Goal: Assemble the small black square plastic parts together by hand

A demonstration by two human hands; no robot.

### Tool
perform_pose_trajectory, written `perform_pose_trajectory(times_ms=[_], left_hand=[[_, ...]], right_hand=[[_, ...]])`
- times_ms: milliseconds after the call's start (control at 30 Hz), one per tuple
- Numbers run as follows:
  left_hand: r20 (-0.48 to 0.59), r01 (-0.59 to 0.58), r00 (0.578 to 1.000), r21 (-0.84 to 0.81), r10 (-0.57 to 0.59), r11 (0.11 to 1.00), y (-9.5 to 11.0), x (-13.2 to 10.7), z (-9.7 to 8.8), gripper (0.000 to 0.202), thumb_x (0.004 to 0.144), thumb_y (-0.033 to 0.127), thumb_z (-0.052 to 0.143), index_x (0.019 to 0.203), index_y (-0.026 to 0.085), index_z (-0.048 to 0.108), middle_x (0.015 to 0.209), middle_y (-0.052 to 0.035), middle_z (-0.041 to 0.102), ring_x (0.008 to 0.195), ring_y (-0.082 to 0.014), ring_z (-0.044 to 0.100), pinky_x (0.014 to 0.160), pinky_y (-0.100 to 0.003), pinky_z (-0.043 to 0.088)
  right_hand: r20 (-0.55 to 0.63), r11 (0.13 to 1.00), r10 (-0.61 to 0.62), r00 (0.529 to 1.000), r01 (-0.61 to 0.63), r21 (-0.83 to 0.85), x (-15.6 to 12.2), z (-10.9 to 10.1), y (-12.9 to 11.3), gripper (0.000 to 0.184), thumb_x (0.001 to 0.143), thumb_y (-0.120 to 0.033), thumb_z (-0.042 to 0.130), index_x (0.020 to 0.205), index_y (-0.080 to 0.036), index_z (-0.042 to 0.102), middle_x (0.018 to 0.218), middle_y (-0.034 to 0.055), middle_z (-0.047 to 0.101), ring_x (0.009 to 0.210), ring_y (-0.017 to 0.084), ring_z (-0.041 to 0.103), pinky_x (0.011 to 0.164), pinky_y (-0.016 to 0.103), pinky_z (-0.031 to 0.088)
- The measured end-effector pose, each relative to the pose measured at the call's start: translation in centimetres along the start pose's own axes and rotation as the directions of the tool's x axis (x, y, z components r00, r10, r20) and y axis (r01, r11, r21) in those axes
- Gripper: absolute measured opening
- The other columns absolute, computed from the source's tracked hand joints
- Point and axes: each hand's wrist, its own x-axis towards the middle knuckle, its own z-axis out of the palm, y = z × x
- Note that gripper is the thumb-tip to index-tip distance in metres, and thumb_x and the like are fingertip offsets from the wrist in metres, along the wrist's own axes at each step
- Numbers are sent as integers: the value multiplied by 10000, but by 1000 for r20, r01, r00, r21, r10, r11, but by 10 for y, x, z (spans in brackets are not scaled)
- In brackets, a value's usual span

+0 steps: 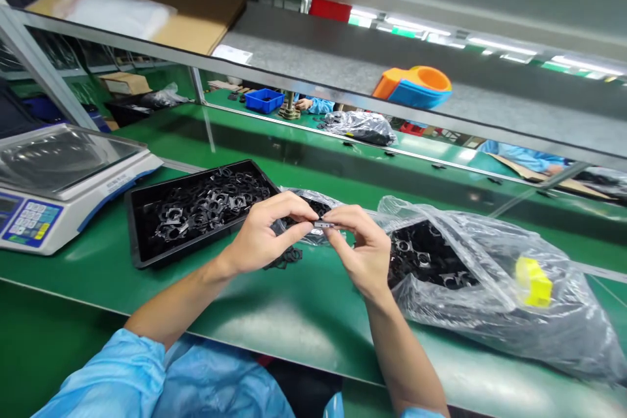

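Note:
Both hands meet above the green bench [274,313] and pinch one small black plastic part [324,225] between their fingertips. My left hand [267,235] grips it from the left, my right hand [360,245] from the right. A black tray [142,235] full of several similar black parts lies to the left of my hands. A clear plastic bag [499,281] of more black parts lies to the right, touching my right hand's side. A few loose parts [284,260] lie under my left hand.
A weighing scale [53,176] stands at the far left. An orange and blue tape dispenser [414,86] sits on the shelf above. Across the bench are a blue bin [264,100], another bag of parts [360,125] and another person's blue sleeve [318,104]. A yellow piece [533,281] lies in the bag.

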Motion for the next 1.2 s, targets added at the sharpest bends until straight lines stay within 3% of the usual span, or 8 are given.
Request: perform_pose_trajectory(times_ms=[200,367,533,667,800,1000,1200], left_hand=[[-5,55,998,-55,-55,997,3,-15,-2,145,891,199,718,1034,175,712,980,-66,721,883,-160,684,797,-269,582],[26,127,992,-65,-126,990,3,-27,-5,154,892,230,728,1034,174,710,973,-63,720,866,-162,688,790,-272,587],[-17,-13,1000,9,13,1000,7,-32,-11,197,872,276,772,1047,196,729,1036,-82,718,968,-190,686,863,-323,582],[-24,-93,995,69,95,993,12,-35,-15,94,902,260,741,975,203,755,944,-68,738,889,-173,696,811,-303,578],[-60,-102,992,100,108,990,16,-34,-17,96,894,271,755,951,193,756,896,-62,743,842,-167,697,777,-292,572],[-33,-130,991,56,132,990,19,-29,-22,51,907,238,741,914,189,754,867,-50,744,826,-152,691,771,-273,557],[-97,-112,989,34,115,993,23,-20,-15,113,881,295,776,926,194,754,870,-55,740,835,-169,683,758,-292,555]], right_hand=[[-52,994,-100,994,98,-41,-10,4,-6,196,833,-74,695,904,-249,747,935,43,755,851,198,711,762,368,595],[-21,987,-150,988,149,-68,-17,10,-8,191,829,-73,683,894,-245,735,915,47,770,834,207,724,751,377,602],[3,983,-176,984,176,-59,-20,15,-9,203,836,-64,673,905,-245,735,903,42,773,836,199,725,759,367,605],[33,988,-148,988,150,-44,-22,17,-11,187,840,-83,688,906,-245,752,899,43,778,819,202,731,746,369,610],[40,989,-149,988,150,-18,-20,17,-14,194,844,-77,692,910,-248,758,896,43,780,805,199,733,733,361,611],[62,988,-152,986,151,31,-14,18,-23,164,836,-93,728,882,-246,766,847,37,777,754,194,723,712,352,606],[-15,991,-80,997,81,102,-9,15,-27,86,840,-158,744,843,-241,764,824,47,765,756,204,704,705,361,602]])
